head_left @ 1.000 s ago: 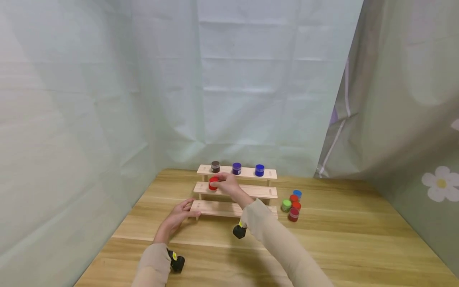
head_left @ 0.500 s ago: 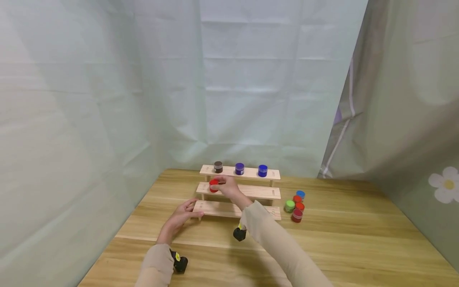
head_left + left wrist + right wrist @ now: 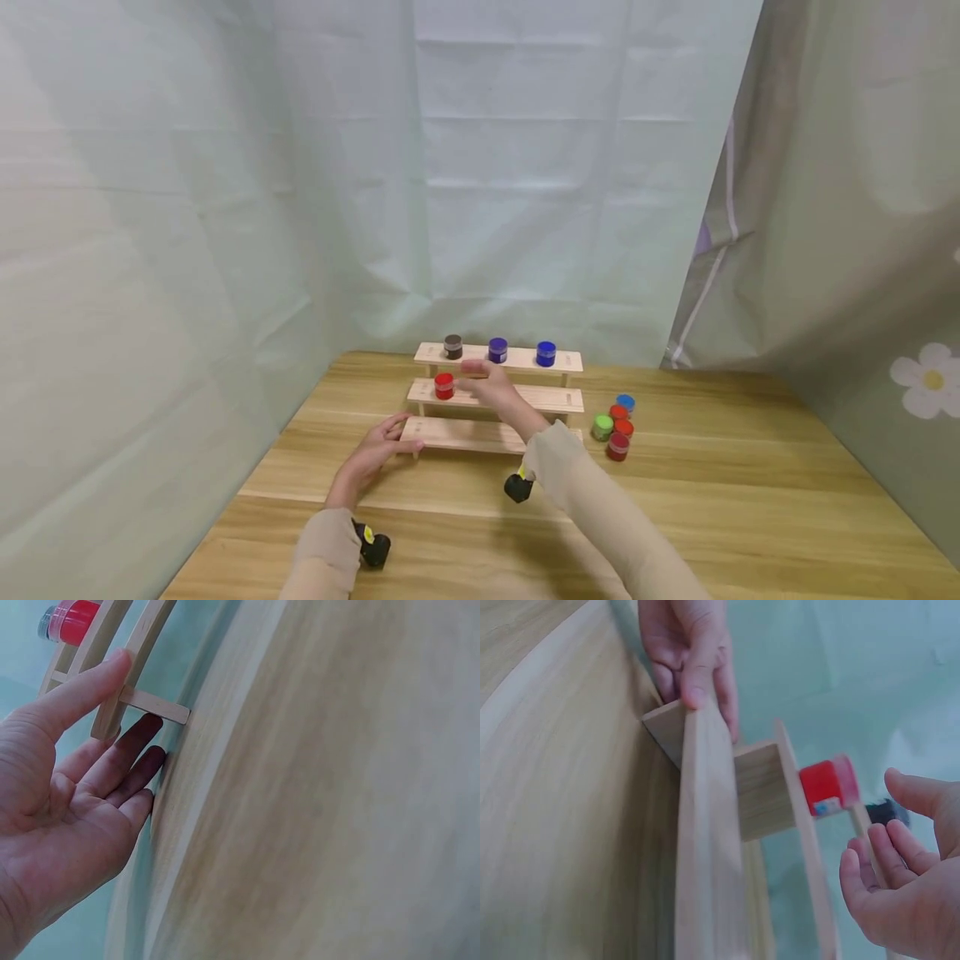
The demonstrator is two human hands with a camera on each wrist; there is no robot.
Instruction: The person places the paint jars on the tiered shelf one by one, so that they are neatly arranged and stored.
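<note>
A three-step wooden display rack (image 3: 465,435) stands on the table. My left hand (image 3: 372,455) grips the left end of its lowest step, thumb on the front edge and fingers behind, as the left wrist view shows. On the left part of the middle step sits a small red paint jar (image 3: 444,387), upright. Just to its right is my right hand (image 3: 497,392), fingers parted and holding nothing; in the right wrist view a gap shows between the fingertips and the red jar (image 3: 826,785).
Along the top step stand a dark brown jar (image 3: 453,347), a purple jar (image 3: 497,351) and a blue jar (image 3: 546,354). Right of the rack, several jars cluster on the table, among them a green jar (image 3: 602,428) and a dark red jar (image 3: 618,447). Curtains surround the table.
My right hand has let go of the red jar and drawn away to the right, leaving it on the middle step. The left hand has stayed on the rack.
</note>
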